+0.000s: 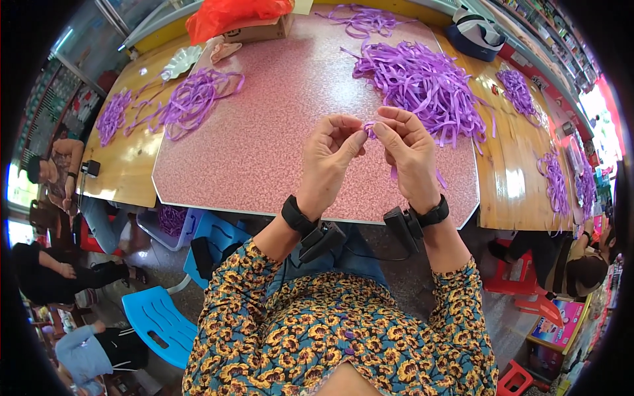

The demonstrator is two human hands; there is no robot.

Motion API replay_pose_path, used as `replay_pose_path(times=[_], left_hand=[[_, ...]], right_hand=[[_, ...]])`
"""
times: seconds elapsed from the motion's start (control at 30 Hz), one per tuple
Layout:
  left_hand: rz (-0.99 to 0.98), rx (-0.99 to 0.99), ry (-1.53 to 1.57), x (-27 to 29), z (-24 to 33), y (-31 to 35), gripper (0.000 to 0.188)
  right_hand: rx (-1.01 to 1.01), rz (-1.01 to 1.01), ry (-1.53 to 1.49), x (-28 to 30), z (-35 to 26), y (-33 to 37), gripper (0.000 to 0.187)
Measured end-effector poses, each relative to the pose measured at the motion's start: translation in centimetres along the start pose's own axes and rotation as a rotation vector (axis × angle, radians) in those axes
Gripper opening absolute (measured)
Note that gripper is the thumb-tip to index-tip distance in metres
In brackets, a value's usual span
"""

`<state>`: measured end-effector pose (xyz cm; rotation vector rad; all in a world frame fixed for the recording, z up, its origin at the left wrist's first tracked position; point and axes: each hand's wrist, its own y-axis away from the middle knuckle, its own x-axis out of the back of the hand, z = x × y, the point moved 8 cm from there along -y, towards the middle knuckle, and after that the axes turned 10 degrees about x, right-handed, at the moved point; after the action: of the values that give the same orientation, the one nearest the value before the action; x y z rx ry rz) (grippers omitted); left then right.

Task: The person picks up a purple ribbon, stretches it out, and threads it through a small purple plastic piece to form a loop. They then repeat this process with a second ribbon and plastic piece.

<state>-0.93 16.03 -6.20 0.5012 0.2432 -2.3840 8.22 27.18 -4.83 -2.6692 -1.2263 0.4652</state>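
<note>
Above the near half of the pink speckled table [264, 132], my two hands meet and pinch a purple ribbon [370, 131] between them. My left hand [328, 153] is closed, thumb against the index finger at the ribbon. Opposite it, my right hand [409, 155] grips the same ribbon between thumb and fingers. Short purple ends show below the right hand. Most of the held ribbon is hidden by my fingers. Just beyond the right hand lies a large tangled heap of purple ribbons [422, 82].
Looser purple ribbons [198, 99] lie at the left, and more bundles [555, 181] on the wooden table at the right. A cardboard box [261, 32] with a red plastic bag [234, 13] stands at the back. Blue chairs [162, 323] stand at the lower left; people sit on both sides.
</note>
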Motion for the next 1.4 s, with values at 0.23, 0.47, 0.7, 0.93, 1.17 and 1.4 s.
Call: replay_pose_path(times=[0.23, 0.47, 0.7, 0.93, 1.17, 1.4], left_hand=[[-0.049, 0.064, -0.038, -0.2, -0.4, -0.1, 0.018], [-0.022, -0.337, -0.525, -1.3, 2.6, 0.4, 0.017], [0.068, -0.557, -0.706, -1.7, 4.1, 1.4, 0.015], [0.073, -0.608, -0.73, -1.7, 4.3, 1.7, 0.017], [0.118, -0.739, -0.865, -2.0, 4.8, 1.9, 0.022], [0.124, -0.94, -1.071, -3.2, 5.3, 3.0, 0.022]], right_hand=[[0.062, -0.029, 0.005, -0.4, -0.5, 0.0, 0.028], [-0.114, -0.014, -0.178, -0.2, 1.1, 0.2, 0.031], [-0.09, -0.042, -0.14, -0.4, 1.0, 0.0, 0.03], [-0.002, -0.079, -0.013, -1.0, 0.0, -0.4, 0.026], [0.005, -0.08, 0.049, -1.1, -0.2, 0.0, 0.025], [-0.019, -0.14, -0.02, -1.4, -0.5, 0.1, 0.026]])
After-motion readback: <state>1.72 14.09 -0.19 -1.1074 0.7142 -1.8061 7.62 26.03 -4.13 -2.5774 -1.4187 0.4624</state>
